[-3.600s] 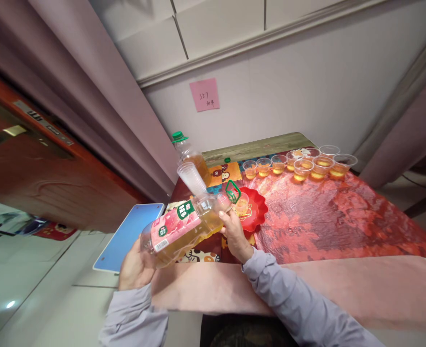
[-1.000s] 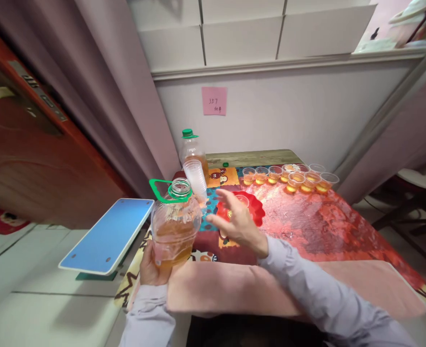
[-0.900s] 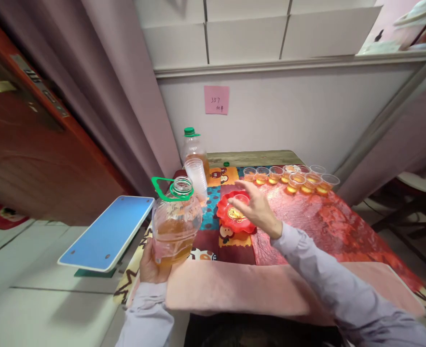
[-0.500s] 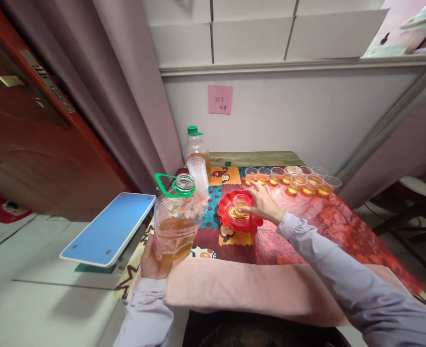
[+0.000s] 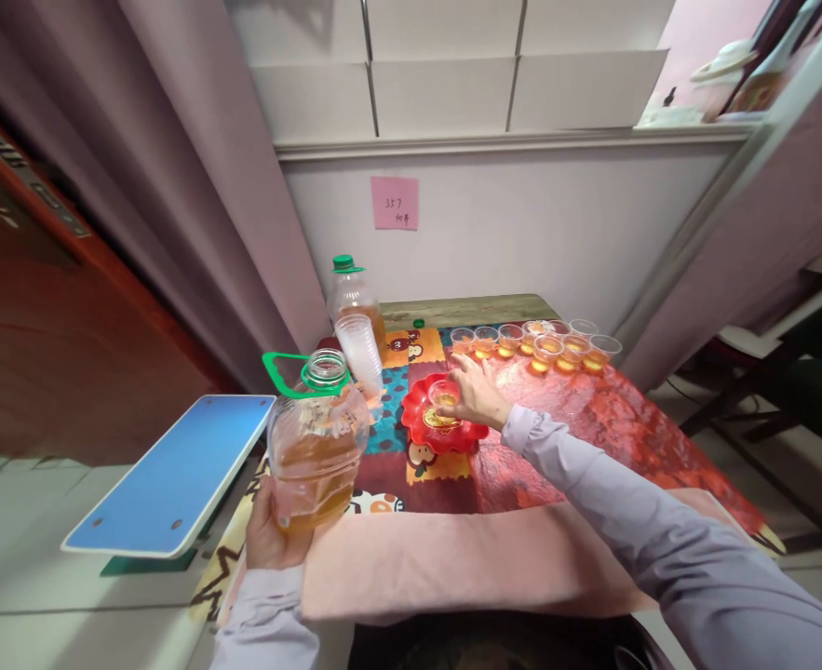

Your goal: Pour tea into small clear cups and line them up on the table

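Note:
My left hand supports a large clear plastic jug low on its left side and base. The jug has a green ring handle and an uncapped mouth, and amber liquid fills its lower part. Over the red scalloped dish, my right hand grips a small clear plastic cup by its side, fingers closed round it. A little amber liquid appears in the cup. Whether its base touches the dish I cannot tell. Several similar cups with amber liquid stand in rows beyond my right hand.
Behind the held jug are a tilted stack of clear cups and a second jug with a green cap. A loose green cap lies near the wall. A pink cloth covers the near edge; a blue board stands left.
My view has turned to the right, so everything sits further left in the picture. Both hands keep their holds on the jug and the cup.

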A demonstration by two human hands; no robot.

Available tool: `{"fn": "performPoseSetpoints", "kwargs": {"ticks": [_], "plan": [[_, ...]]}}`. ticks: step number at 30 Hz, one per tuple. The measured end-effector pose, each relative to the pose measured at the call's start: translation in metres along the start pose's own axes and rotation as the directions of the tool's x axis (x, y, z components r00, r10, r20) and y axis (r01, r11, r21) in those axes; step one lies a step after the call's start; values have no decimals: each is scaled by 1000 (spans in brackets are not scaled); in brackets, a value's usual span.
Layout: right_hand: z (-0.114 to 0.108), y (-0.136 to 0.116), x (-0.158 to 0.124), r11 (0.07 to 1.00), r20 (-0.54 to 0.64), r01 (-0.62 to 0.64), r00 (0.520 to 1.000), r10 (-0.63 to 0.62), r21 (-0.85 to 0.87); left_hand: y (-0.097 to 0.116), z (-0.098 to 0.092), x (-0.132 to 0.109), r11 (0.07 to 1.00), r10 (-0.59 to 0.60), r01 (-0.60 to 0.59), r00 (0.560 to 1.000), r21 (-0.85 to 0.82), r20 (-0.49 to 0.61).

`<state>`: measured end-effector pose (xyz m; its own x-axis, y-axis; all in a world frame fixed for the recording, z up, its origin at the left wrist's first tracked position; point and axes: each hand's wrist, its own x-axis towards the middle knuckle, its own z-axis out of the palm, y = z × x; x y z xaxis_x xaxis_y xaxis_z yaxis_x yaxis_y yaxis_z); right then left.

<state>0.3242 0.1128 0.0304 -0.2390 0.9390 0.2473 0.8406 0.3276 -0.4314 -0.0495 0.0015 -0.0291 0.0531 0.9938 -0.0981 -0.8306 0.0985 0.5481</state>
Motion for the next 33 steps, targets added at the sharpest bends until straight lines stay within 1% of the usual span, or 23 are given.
{"fn": "performPoseSetpoints", "kwargs": {"ticks": [3, 4, 6, 8, 11, 13, 16, 19, 21, 25, 26, 28, 29, 30, 31, 32, 33], "plan": [[-5, 5, 3, 998, -45, 10, 999, -7, 64, 2, 0, 0, 1000, 9, -11, 984, -10, -180], [-9, 8, 5, 997, -61, 3, 998, 2, 83, 3, 1, 0, 1000, 8, -11, 980, -12, -198], [-18, 20, 9, 995, -98, -25, 995, 35, 99, 5, 3, 0, 1000, 3, -5, 981, -8, -194], [-30, 36, 14, 994, -144, -67, 986, 78, 83, 6, 5, 0, 1000, 1, 0, 980, 7, -201], [-49, 69, 19, 990, -217, -142, 966, 141, 12, 5, 8, 0, 998, 29, -14, 961, 56, -276], [-59, 92, 21, 979, -249, -194, 953, 174, -61, 3, 10, 0, 996, 34, -7, 953, 88, -303], [-67, 123, 21, 947, -259, -283, 936, 238, -151, 2, 10, 0, 995, 18, 13, 954, 103, -299], [-68, 146, 19, 912, -265, -369, 911, 316, -181, 3, 7, 1, 996, 36, -7, 953, 94, -302], [-65, 156, 18, 895, -271, -407, 896, 351, -186, 5, 3, 1, 997, 29, -9, 959, 75, -280], [-56, 171, 16, 882, -293, -421, 888, 354, -210, 10, -11, 3, 997, -80, 77, 971, -26, -227], [-53, 175, 16, 884, -302, -416, 889, 345, -214, 10, -15, 3, 996, -81, 72, 972, -51, -222], [-48, 180, 16, 885, -315, -413, 887, 337, -214, 9, -23, 5, 997, -20, 3, 978, -83, -207], [-46, 183, 16, 884, -316, -416, 885, 341, -211, 8, -26, 6, 995, 9, -27, 984, -95, -181], [-44, 185, 16, 882, -316, -423, 882, 349, -205, 8, -29, 6, 993, 20, -35, 992, -111, -128], [-43, 186, 16, 880, -314, -431, 879, 359, -198, 8, -32, 7, 992, -2, -4, 999, -128, -46], [-41, 188, 17, 878, -311, -439, 876, 370, -190, 8, -34, 8, 989, -30, 37, 998, -144, 48], [-40, 189, 17, 878, -306, -444, 874, 378, -181, 9, -36, 8, 983, -63, 87, 987, -160, 145]]}}
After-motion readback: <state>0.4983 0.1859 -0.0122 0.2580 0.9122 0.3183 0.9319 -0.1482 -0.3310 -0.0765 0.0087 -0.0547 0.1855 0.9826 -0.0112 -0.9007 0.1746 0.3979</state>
